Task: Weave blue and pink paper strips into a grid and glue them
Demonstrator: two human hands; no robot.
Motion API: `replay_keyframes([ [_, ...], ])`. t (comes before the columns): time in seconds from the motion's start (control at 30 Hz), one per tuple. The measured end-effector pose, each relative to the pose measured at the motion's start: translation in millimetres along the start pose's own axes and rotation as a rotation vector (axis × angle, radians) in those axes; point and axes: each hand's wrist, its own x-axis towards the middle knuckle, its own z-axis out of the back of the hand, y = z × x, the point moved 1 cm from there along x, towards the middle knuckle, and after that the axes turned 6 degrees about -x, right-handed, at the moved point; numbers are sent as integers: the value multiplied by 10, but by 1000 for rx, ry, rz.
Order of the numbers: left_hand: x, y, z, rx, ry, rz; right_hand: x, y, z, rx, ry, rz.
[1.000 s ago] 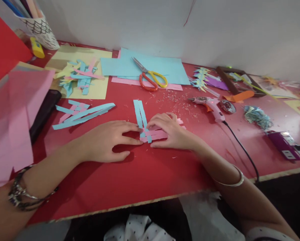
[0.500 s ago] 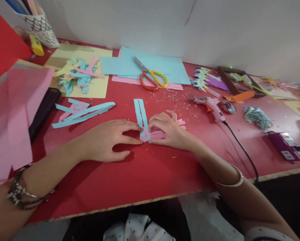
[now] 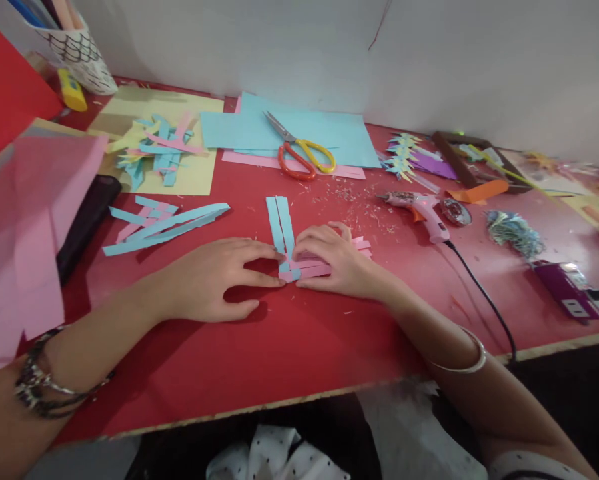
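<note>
Blue paper strips (image 3: 280,223) run away from me and cross pink paper strips (image 3: 313,268) that lie to the right, forming a small checked woven corner (image 3: 290,271) flat on the table. My left hand (image 3: 217,277) lies palm down with fingers spread, and two fingertips touch the left edge of that corner. My right hand (image 3: 332,257) rests over the pink strips with bent fingers and thumb around them, its fingertips close to the weave. Part of the pink strips is hidden beneath it; their ends show past the knuckles.
Scissors (image 3: 299,150) lie on blue sheets (image 3: 349,137) at the back. Left of my hands are a woven piece with loose blue strips (image 3: 167,227) and a pink sheet (image 3: 34,220). A glue gun (image 3: 422,212) with a cord lies right, near a purple box (image 3: 569,290) and paper scraps.
My right hand has shifted very slightly on the pink strips. The left hand and the woven corner look the same.
</note>
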Motion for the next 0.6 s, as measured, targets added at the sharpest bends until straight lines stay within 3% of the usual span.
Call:
replay_keyframes([
  [0.43,0,-7,7,-8,12,4,-23,-5,-10,127,-49,32],
  [0.6,-5,-7,7,-7,24,14,-21,-3,-19,60,-70,13],
])
